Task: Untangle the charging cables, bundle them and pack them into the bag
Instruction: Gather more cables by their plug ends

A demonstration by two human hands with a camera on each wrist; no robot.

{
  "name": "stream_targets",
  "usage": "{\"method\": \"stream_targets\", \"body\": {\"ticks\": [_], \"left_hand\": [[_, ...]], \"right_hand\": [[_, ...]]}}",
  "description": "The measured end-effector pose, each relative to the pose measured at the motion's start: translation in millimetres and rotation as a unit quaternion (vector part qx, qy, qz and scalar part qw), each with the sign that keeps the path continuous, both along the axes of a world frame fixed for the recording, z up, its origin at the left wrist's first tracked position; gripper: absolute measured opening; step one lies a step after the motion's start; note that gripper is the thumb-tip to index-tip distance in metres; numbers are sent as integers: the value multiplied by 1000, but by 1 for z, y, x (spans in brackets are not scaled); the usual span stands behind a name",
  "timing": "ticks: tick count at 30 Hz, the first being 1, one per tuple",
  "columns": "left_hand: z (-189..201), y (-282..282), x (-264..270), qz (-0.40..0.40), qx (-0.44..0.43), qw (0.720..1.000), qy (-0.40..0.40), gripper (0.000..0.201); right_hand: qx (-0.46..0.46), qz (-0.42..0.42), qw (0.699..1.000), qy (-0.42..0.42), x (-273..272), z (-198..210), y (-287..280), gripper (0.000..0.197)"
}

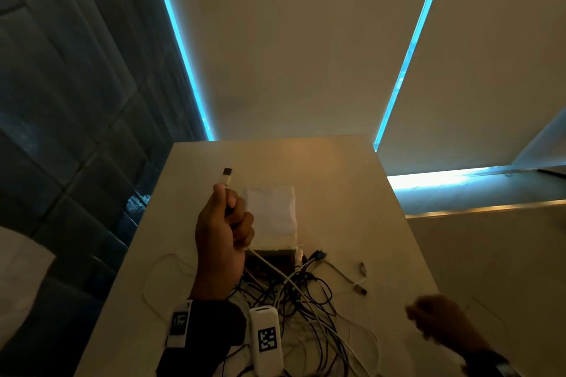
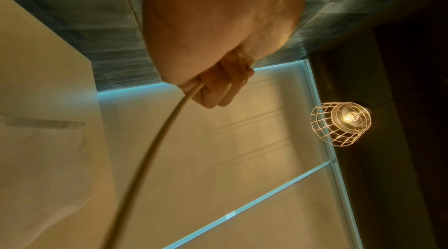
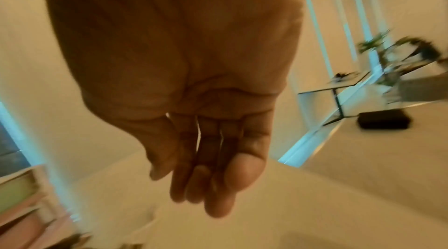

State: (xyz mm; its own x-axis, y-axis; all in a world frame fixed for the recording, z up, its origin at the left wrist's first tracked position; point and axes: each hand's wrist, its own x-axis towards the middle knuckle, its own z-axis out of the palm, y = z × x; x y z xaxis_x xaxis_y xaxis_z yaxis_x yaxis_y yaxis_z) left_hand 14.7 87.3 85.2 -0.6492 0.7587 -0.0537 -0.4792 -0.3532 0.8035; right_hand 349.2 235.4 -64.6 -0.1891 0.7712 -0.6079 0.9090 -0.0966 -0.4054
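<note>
My left hand [image 1: 225,225] is raised above the table and grips a white cable [image 1: 275,272] near its end, with the USB plug [image 1: 226,177] sticking up above the fist. In the left wrist view the same white cable [image 2: 155,149] runs down out of the curled fingers [image 2: 218,88]. A tangle of black and white cables [image 1: 306,300] lies on the table in front of me. A pale bag [image 1: 272,214] stands behind the tangle. My right hand [image 1: 435,320] hovers blurred at the lower right, holding nothing; its fingers [image 3: 208,172] are loosely extended.
The white table [image 1: 382,239] ends at a far edge just beyond the bag. A dark tiled wall is on the left and pale panels with blue light strips are behind. A caged lamp [image 2: 341,124] hangs overhead. Loose plugs [image 1: 361,285] lie right of the tangle.
</note>
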Motion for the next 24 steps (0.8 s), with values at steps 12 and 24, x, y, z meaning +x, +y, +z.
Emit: {"method": "stream_targets", "body": {"ticks": [12,24], "left_hand": [[1,-5,5,-13,-27,999,40,35],[-5,5,17,-44,-85,994,47,29]], "right_hand": [[20,18,999,-26,-113,-73,33,51],[-34,-168,851,497,-159,51,-5,22]]}}
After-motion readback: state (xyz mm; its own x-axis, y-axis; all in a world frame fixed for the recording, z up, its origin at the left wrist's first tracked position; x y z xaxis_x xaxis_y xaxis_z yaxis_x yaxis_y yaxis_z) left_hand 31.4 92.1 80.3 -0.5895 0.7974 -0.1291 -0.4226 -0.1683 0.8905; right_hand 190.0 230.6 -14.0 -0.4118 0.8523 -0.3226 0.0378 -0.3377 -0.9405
